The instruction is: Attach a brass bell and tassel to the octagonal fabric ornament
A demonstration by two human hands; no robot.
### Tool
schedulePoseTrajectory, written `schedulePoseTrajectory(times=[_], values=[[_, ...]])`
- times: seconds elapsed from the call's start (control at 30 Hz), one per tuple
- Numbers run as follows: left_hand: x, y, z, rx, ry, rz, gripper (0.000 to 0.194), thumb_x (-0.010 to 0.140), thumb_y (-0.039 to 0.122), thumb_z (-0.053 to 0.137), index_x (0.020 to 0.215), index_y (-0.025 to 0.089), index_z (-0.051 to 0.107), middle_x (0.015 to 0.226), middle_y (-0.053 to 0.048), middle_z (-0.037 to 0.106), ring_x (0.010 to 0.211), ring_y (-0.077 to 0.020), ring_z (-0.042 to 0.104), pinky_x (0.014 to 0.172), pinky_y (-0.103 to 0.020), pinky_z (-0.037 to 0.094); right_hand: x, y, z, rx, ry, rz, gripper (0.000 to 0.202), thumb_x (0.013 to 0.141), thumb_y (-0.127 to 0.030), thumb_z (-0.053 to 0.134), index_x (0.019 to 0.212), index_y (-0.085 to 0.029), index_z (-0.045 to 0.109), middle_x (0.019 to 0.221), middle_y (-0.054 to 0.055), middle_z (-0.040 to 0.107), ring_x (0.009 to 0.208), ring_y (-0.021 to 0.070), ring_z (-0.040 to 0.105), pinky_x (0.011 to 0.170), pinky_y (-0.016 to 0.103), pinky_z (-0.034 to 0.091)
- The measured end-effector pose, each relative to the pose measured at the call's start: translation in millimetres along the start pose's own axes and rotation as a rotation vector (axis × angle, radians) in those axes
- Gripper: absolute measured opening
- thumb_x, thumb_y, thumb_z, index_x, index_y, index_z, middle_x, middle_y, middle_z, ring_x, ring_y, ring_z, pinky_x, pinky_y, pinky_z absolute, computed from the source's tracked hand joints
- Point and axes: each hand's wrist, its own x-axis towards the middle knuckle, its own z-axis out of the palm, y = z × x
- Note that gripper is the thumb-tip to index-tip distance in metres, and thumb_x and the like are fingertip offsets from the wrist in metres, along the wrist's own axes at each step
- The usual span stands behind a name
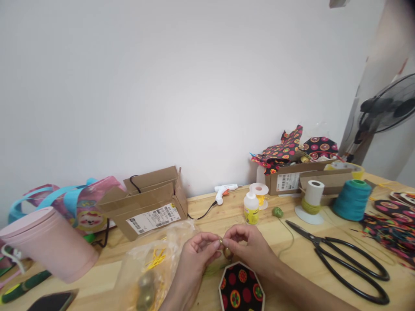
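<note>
My left hand (201,251) and my right hand (249,249) meet over the table, both with thumb and forefinger pinched together on a small gold bead (221,242). A larger round gold bead (228,254) hangs just below the fingertips, partly covered by my right hand. Beneath it lies a many-sided panel (242,288) of black fabric with red and orange circles and a pale edge. Some green cord (212,270) shows between my hands. To the left, a clear plastic bag (129,263) holds gold balls and yellow strands.
Large black scissors (340,255) lie at right, near a teal thread cone (352,201) and a green cord spool (311,206). Ahead stand a glue bottle (251,211) and a glue gun (223,191). Cardboard box (145,207), pink tumbler (53,246) and phone (52,301) occupy the left.
</note>
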Motion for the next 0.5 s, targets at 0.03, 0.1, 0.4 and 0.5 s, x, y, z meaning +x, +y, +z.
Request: schedulePoseTrajectory(times=[0.03, 0.1, 0.4, 0.5], values=[[0.7, -0.1, -0.5, -0.001, -0.002, 0.009, 0.016, 0.052, 0.018, 0.075, 0.061, 0.013, 0.063, 0.062, -0.001, 0.066, 0.059, -0.0097, 0.059, 0.056, -0.016, 0.048, 0.0, -0.1, 0.1, 0.013, 0.0, 0.008, 0.014, 0.066, -0.025, 0.057, 0.061, -0.013, 0.06, 0.052, 0.0, 0.056, 0.049, 0.0098, 0.049, 0.049, 0.022, 0.04], [2.0, -0.3, -1.5, 0.007, -0.012, 0.026, 0.015, 0.051, 0.018, 0.075, 0.06, 0.013, 0.063, 0.062, -0.001, 0.066, 0.06, -0.0098, 0.059, 0.057, -0.016, 0.047, 0.2, -0.3, 0.3, 0.058, -0.003, 0.035, 0.013, 0.066, -0.025, 0.058, 0.061, -0.013, 0.059, 0.052, 0.0, 0.056, 0.049, 0.0095, 0.049, 0.049, 0.022, 0.04], [0.1, 3.4, 1.5, 0.084, 0.025, 0.086, 0.018, 0.048, 0.019, 0.076, 0.058, 0.012, 0.065, 0.06, -0.004, 0.067, 0.056, -0.0096, 0.058, 0.056, -0.016, 0.047, 0.4, 2.0, -1.6, 0.277, -0.07, 0.162, 0.009, 0.06, -0.02, 0.061, 0.056, -0.014, 0.055, 0.048, -0.003, 0.054, 0.045, 0.0071, 0.047, 0.046, 0.019, 0.037], [-0.2, 4.3, 1.5, 0.07, 0.022, 0.087, 0.018, 0.047, 0.019, 0.077, 0.058, 0.012, 0.065, 0.062, -0.004, 0.067, 0.056, -0.0097, 0.058, 0.056, -0.017, 0.047, 0.6, 3.2, -2.1, 0.326, -0.091, 0.179, 0.011, 0.059, -0.021, 0.063, 0.055, -0.014, 0.055, 0.048, -0.003, 0.054, 0.045, 0.0072, 0.048, 0.047, 0.02, 0.037]])
